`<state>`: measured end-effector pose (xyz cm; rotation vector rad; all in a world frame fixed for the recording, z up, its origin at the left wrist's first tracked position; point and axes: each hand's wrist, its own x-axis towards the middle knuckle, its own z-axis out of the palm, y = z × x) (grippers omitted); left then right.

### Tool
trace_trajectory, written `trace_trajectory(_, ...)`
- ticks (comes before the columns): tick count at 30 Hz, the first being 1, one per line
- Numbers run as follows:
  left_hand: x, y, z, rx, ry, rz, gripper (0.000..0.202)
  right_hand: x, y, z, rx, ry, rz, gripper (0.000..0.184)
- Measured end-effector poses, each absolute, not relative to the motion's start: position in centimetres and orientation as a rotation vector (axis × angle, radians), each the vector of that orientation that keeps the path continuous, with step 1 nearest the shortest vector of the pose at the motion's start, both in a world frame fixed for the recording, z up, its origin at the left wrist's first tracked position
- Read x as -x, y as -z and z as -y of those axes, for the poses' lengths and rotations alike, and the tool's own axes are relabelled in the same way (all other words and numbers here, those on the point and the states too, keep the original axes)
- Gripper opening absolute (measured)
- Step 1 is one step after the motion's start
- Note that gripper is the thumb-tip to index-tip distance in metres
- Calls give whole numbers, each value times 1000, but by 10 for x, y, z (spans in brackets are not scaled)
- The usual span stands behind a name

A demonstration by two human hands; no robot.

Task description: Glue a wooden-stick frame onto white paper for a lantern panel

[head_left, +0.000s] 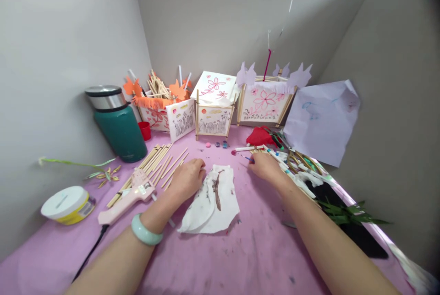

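Paper point(225, 201): white, creased, with a brown streak down its middle, lying on the purple counter point(261, 254) between your two hands, nearer your left.
Right hand point(264, 166): your fingers are closed on a slim blue stick point(246, 158) pointing up and left (its tip is too small to make out clearly).
Left hand point(189, 178): your fingers curl beside the paper's upper left edge; you cannot tell from here whether they touch it or grip anything.
Bracelet point(146, 231): pale green, around your left wrist.
Small lumps point(217, 144): pink and bluish, in a short row beyond the paper.
Bamboo sticks point(151, 164): laid side by side at a slant on your left, some close to your left hand.
Glue gun point(129, 199): pink, on its side near those sticks, black cord running toward you.
Bottle point(120, 132): dark green with a silver top, standing at your far left, a red cup point(145, 130) just beside it.
Decorated boxes point(213, 121): along the back, stick-framed, with drawn-on panels.
Red cloth point(259, 136): bunched beyond your right hand.
Leaves point(343, 215): long and green, to the right of your right forearm.
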<state>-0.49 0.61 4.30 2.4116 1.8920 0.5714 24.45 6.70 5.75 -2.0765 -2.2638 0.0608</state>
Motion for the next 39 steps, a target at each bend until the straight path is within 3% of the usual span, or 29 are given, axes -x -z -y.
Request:
trace_trajectory(9,12,-32,-11,-2450,-698,-1805,18,-164,-51,-123,1863,32,2272,28)
trace_trajectory(16,12,-34,-10,-2368,-853,-1691,20,-209,-58,-112,1997,213,2100,35)
trace_trajectory(25,-6,-37,-9,-1463,-1126,-1263,18,-275,-41,-57,2335,148,2057,33)
trace_trajectory(29,-7,-32,-11,-1189,-1198,-1056,17,-275,-38,-51,2183,220,2034,30)
trace_trajectory(31,-6,-34,-10,-1080,-1201,-981,19,-270,-45,-47,1965,119,1989,28)
trace_trajectory(36,-8,-43,-3,-865,-1113,-746,20,-233,-57,-17,1248,-562,1928,30)
trace_trajectory(39,-11,-47,0,-804,-1060,-687,20,-208,-55,0,1104,-789,1867,29)
